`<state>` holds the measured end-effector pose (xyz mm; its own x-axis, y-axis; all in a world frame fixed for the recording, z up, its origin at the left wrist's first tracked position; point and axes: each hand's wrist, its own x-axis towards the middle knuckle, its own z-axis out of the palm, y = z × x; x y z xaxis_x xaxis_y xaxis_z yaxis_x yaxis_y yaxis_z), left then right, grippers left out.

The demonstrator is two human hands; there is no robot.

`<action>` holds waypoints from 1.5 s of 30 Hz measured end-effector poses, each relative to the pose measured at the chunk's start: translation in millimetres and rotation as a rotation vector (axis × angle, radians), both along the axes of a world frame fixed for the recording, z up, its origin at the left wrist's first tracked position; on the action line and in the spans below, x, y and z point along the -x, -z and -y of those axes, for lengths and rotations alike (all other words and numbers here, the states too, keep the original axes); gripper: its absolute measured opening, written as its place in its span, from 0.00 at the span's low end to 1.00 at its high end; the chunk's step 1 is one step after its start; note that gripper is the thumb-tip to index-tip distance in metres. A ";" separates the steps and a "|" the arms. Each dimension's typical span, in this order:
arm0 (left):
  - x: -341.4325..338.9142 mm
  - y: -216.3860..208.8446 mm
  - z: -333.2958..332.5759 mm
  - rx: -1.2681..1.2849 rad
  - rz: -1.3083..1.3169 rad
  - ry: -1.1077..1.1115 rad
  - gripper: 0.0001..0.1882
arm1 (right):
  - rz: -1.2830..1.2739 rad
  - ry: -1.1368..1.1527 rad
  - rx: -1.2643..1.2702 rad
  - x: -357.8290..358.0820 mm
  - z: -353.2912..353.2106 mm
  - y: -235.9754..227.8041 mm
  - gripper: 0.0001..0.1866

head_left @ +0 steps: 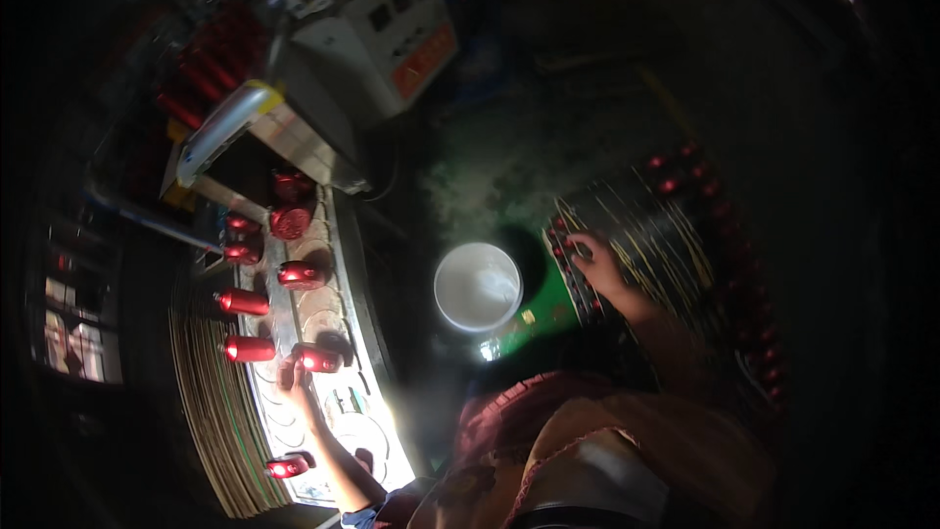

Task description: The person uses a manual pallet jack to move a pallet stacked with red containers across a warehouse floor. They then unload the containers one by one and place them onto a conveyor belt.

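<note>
My left hand point(294, 379) reaches over the lit conveyor, its fingers closed at the left end of a shiny red bottle point(319, 360) that lies on its side. Left of it are two more red bottles, one point(250, 349) close by and another point(242, 302) a little farther off. Farther along, a red bottle point(302, 275) stands out in the same row as the held one. Away to the right, my right hand point(595, 263) is at the near-left edge of a dark stack with yellowish strips point(636, 220). Its fingers are curled together; whatever they hold is too small to make out.
A white round bucket point(478, 286) stands between the conveyor point(343, 318) and the stack. A boxy hood point(304, 137) spans the conveyor's far end, beside a pale control box point(397, 39). Stacked flat sheets point(211, 411) line the left side. Much of the surroundings is dark.
</note>
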<state>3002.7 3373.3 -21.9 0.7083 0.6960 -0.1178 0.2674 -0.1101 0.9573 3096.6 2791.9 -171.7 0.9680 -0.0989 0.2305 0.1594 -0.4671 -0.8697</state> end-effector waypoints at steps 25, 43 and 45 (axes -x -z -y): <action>-1.4 259.6 756.4 0.033 -0.067 2.249 0.19 | -0.447 1.421 0.193 423.5 203.8 93.5 0.30; 121.3 351.4 881.5 -0.207 0.290 2.201 0.36 | -0.349 1.457 -0.079 452.4 344.5 215.0 0.37; 88.5 333.6 829.5 -0.046 0.129 2.242 0.37 | -0.278 1.404 -0.279 470.8 327.0 198.2 0.38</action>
